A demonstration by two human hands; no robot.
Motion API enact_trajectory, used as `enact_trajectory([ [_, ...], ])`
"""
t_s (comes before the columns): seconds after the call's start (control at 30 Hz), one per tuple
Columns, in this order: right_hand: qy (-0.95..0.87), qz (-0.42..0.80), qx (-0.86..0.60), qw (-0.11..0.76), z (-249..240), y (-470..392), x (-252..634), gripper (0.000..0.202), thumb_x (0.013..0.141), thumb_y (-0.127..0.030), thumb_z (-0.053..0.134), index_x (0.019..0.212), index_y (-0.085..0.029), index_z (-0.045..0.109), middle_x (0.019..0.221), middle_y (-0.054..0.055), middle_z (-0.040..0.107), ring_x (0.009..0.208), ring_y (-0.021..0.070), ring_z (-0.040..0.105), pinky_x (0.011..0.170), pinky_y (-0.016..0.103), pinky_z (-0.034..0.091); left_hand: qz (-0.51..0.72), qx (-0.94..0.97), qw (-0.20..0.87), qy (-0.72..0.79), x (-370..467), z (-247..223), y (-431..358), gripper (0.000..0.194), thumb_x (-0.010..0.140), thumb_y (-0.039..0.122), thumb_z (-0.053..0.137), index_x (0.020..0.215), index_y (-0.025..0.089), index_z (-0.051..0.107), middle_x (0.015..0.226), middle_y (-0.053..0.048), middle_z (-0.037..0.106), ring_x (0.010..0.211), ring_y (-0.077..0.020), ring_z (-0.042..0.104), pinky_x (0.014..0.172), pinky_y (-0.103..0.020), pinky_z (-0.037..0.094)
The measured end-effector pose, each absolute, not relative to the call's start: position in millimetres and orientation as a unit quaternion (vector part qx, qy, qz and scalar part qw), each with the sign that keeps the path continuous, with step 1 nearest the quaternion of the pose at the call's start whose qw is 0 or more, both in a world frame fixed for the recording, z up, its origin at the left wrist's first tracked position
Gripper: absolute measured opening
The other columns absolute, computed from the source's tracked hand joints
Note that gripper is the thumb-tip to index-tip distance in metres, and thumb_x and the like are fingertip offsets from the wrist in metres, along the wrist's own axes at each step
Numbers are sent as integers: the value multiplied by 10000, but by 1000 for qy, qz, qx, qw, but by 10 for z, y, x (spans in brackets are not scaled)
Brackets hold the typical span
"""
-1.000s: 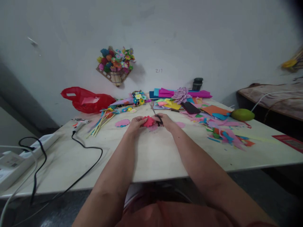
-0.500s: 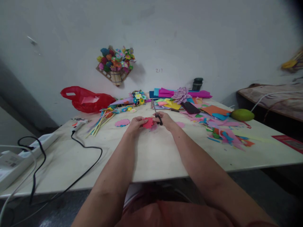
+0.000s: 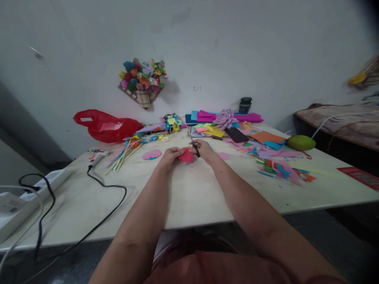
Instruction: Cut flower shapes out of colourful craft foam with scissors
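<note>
My left hand [image 3: 171, 156] pinches the left edge of a red scalloped paper piece [image 3: 187, 156] above the middle of the table. My right hand [image 3: 205, 150] is closed around black-handled scissors [image 3: 195, 148], beside the right edge of the red piece. The scissor blades point up and away from me. On the table, a pink scalloped piece with blue under its edge [image 3: 152, 154] lies to the left of my left hand. Another pink piece [image 3: 224, 156] lies to the right, partly behind my right wrist.
Coloured scraps [image 3: 281, 169] and a green oval object [image 3: 301, 142] lie right. A glue gun [image 3: 97, 157], its black cord and a white power strip [image 3: 53, 183] are left. A red bag [image 3: 109, 126], paper flowers [image 3: 172, 122] and a dark phone [image 3: 237, 135] sit toward the wall.
The whole view has shifted slightly. The red piece and the scissors have tilted a little between my hands, and both hands keep their holds.
</note>
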State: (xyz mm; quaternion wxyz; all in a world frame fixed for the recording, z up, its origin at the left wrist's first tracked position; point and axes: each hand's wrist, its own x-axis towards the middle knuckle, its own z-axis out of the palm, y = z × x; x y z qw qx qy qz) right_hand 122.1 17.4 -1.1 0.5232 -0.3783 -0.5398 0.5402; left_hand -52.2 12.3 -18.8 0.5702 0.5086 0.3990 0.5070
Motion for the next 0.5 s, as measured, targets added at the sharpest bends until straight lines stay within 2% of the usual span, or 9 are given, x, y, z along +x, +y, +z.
enact_trajectory([
  [0.23,-504,527,-391,561,13,171,1204,356,578,-178,759,871,-172,557,535,-62,589,471,102,567,476,201,407,537,465,582,397,-524,-157,152,422,644,521,788,772,133,683,663,-75,688,564,-172,641,542,-279,491],
  [0.4,-500,528,-387,567,-2,177,1194,345,603,-203,767,877,-181,558,554,-60,591,479,104,571,489,208,413,500,498,592,389,-497,-152,94,325,534,308,883,686,127,661,658,-65,685,561,-158,629,565,-273,475],
  [0.5,-509,525,-385,564,-16,178,1188,352,598,-215,789,869,-180,568,558,-57,586,481,108,566,489,214,412,518,490,584,389,-499,-159,93,285,526,235,870,648,132,635,613,-43,660,536,-146,602,556,-272,453],
])
